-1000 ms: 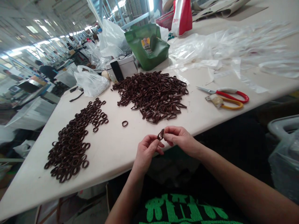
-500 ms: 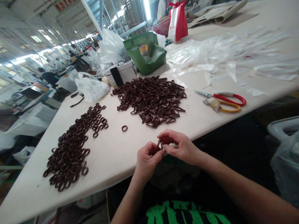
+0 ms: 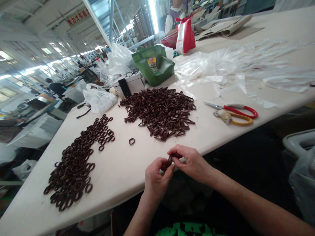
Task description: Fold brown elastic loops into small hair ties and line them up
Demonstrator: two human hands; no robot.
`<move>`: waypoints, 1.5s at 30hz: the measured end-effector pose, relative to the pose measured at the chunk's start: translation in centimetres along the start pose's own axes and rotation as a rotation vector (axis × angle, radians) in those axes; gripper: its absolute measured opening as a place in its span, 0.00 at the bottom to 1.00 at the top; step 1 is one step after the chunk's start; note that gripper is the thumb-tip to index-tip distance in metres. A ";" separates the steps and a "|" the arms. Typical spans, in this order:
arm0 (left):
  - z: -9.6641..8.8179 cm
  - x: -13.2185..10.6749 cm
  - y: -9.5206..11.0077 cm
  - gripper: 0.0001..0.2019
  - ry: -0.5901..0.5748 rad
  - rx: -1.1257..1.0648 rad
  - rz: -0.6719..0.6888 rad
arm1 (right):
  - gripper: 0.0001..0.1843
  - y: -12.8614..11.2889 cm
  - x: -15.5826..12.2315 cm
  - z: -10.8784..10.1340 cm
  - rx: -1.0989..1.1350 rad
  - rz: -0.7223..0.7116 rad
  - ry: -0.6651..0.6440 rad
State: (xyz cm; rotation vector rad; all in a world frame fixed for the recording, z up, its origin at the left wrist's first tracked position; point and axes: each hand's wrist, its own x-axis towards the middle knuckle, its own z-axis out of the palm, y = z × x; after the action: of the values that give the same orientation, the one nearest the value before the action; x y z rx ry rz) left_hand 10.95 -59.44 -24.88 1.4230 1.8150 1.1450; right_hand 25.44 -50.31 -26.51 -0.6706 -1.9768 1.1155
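Observation:
Between my fingertips, at the table's near edge, is a small dark brown loop point(image 3: 169, 160). My left hand point(image 3: 157, 173) pinches it from the left, and my right hand point(image 3: 190, 162) grips it from the right; the fingers partly cover it. Just beyond my hands lies a heap of flattened dark brown loops point(image 3: 162, 111). To the left spreads a pile of rounder brown rings point(image 3: 73, 164), with one single ring point(image 3: 132, 141) lying apart between the two piles.
Scissors with red handles point(image 3: 242, 109) and a yellow-handled tool point(image 3: 238, 119) lie at the right. Behind the heap stand a green bag point(image 3: 154, 67), a black phone point(image 3: 124, 87) and a white plastic bag point(image 3: 99, 98). A person point(image 3: 172, 19) is at the far side.
The loop has turned between my fingers and now shows its broader side. Both hands stay together at the table edge. The whole view has shifted slightly, with things sitting lower.

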 end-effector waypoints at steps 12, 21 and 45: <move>-1.3 0.8 -0.5 0.10 -0.054 -0.422 -0.261 | 0.06 -1.3 0.0 -1.6 0.509 0.383 -0.381; -0.6 0.6 -0.5 0.10 -0.049 -0.462 -0.164 | 0.10 -1.2 -0.2 -0.3 0.117 -0.215 -0.147; 1.9 0.7 -1.7 0.01 0.297 0.155 0.154 | 0.07 -1.1 -0.5 0.5 -0.138 0.222 -0.009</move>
State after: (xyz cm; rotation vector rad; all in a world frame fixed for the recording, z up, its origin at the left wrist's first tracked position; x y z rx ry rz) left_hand 11.48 -58.38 -27.26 1.5715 2.0639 1.3802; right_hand 25.20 -51.43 -25.93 -0.9787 -2.0376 1.1185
